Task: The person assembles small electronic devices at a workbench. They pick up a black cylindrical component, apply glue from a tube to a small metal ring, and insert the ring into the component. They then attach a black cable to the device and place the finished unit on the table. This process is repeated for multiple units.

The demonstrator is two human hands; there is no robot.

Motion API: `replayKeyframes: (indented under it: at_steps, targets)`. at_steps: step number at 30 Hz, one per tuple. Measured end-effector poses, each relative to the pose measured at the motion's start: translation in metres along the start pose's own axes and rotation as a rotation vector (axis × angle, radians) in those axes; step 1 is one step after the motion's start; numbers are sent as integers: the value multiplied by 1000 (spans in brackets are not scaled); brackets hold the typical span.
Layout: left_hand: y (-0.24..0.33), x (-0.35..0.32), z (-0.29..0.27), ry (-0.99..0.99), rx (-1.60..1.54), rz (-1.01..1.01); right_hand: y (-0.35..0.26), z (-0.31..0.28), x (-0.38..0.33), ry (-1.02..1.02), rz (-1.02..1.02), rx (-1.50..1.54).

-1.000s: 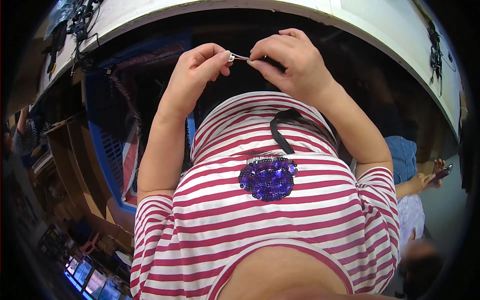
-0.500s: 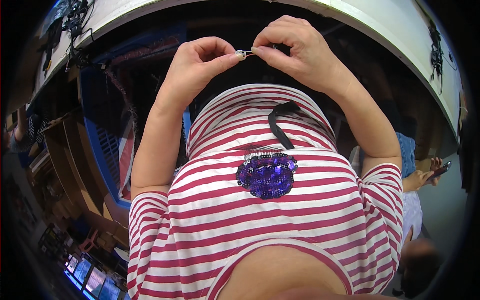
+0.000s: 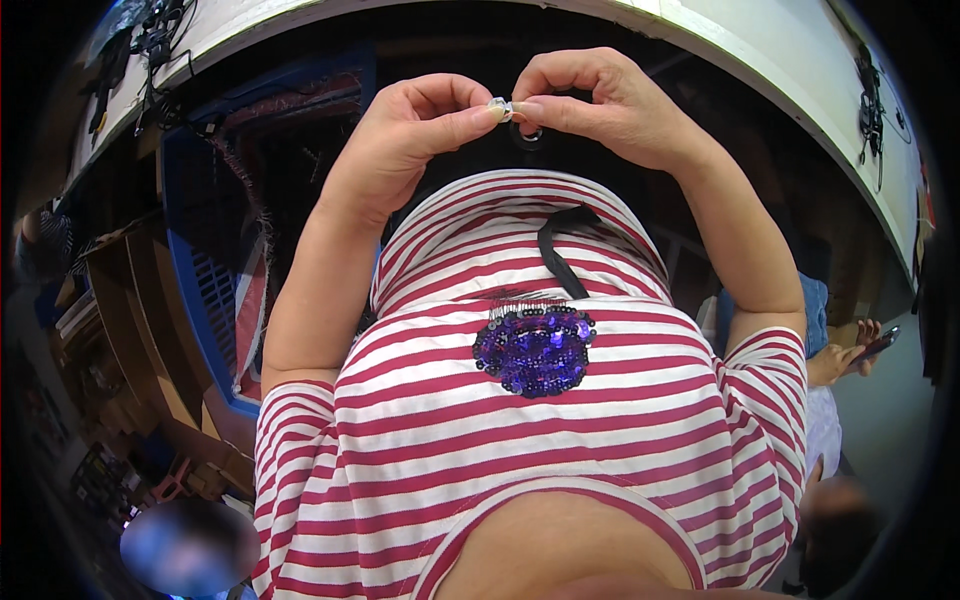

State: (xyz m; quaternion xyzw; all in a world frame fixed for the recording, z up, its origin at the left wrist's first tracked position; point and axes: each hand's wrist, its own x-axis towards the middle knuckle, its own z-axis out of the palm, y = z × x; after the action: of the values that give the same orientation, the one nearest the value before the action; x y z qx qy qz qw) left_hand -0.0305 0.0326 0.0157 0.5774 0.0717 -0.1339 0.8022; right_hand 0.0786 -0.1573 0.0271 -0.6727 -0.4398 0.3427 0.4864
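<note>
In front of my striped shirt [image 3: 540, 430], both hands meet fingertip to fingertip. My left hand [image 3: 425, 135] pinches a small clear, whitish piece [image 3: 499, 104] between thumb and index finger. From the right, my right hand [image 3: 610, 105] is closed in a pinch on a thin wire [image 3: 517, 116], orange-looking and very short where it shows, which runs to that piece. My right fingers hide the rest of the wire. Just below the fingertips of my right hand hangs a dark ring-like loop [image 3: 527, 140]; what it belongs to is unclear.
A white table edge [image 3: 690, 35] curves past beyond my hands, with black cables at its left [image 3: 155, 45] and right [image 3: 872, 110]. A blue plastic crate [image 3: 190, 270] and cardboard boxes [image 3: 140, 300] stand at left. At right, another person's hand [image 3: 845, 355] holds a phone [image 3: 880, 343].
My left hand has shifted right and my right hand slightly down, so the fingertips are closer together. Less wire shows between them. The dark loop now shows below my right fingers.
</note>
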Motion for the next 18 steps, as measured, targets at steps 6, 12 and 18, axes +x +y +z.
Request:
replayKeyframes:
  at_steps: [6, 12, 18]
  targets:
    - [-14, 9, 13, 145, -170, 82, 19, 24, -2, 307, -175, 201]
    - [-18, 15, 14, 221, -167, 124, 31, 30, 4, 421, -303, 134]
    - [0, 15, 5, 114, -80, -8, 38, 26, 3, 342, -200, 333]
